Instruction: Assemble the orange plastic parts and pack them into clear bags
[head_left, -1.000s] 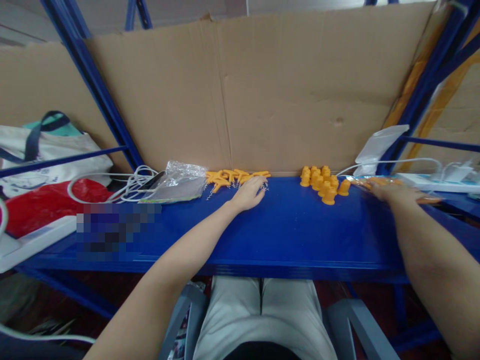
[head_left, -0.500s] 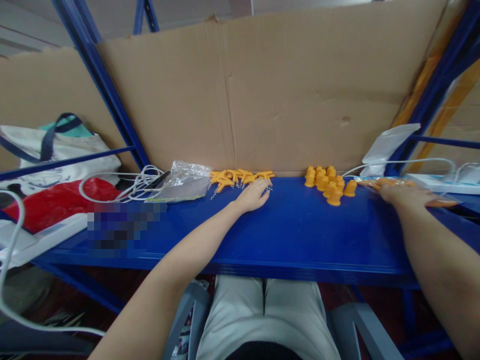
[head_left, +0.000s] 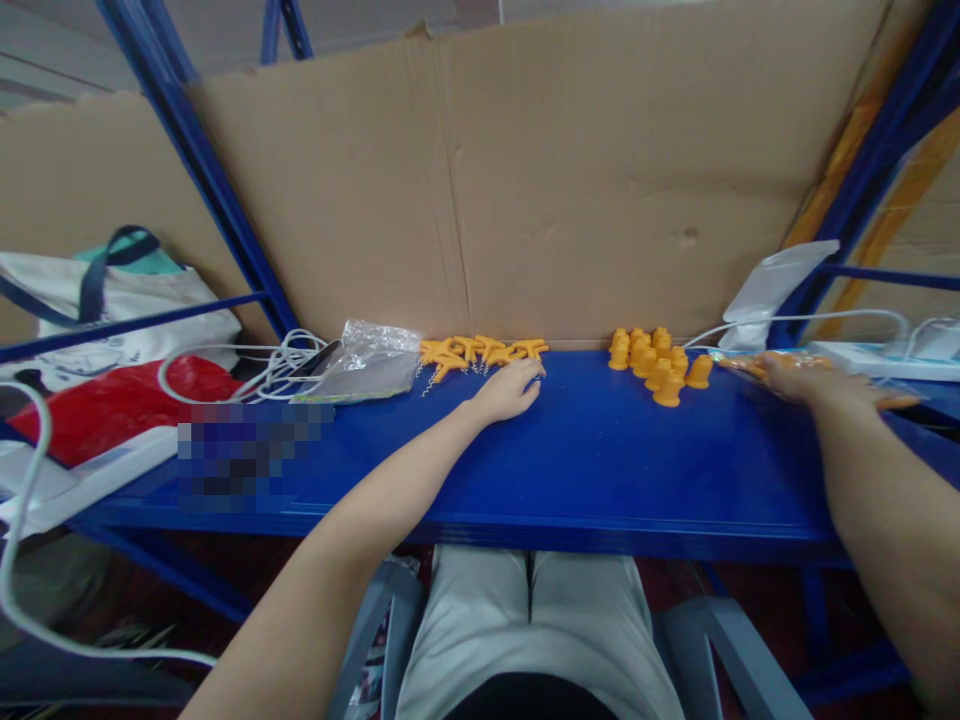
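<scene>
My left hand (head_left: 508, 391) rests on the blue table, its thumb apart from its fingers. Just beyond it lies a row of orange corkscrews (head_left: 448, 362) with metal spirals. Its fingertips are beside the rightmost corkscrew (head_left: 531, 347), and part of that one's spiral is hidden. At the far right, my right hand (head_left: 802, 380) lies over a clear plastic bag (head_left: 896, 400) with orange pieces in it. The fingers there are blurred and partly hidden, so their grip does not show. Between the hands stands a group of small orange bell-shaped caps (head_left: 667, 388).
A clear plastic packet (head_left: 367, 365), white cables (head_left: 289, 362) and a red bag (head_left: 127, 400) lie on the left. A white power strip (head_left: 900, 362) sits at the right. Cardboard (head_left: 562, 180) backs the blue table (head_left: 585, 470), with blue posts on both sides.
My right hand has shifted slightly to the right over the plastic bag. My left hand has stayed almost still beside the corkscrews.
</scene>
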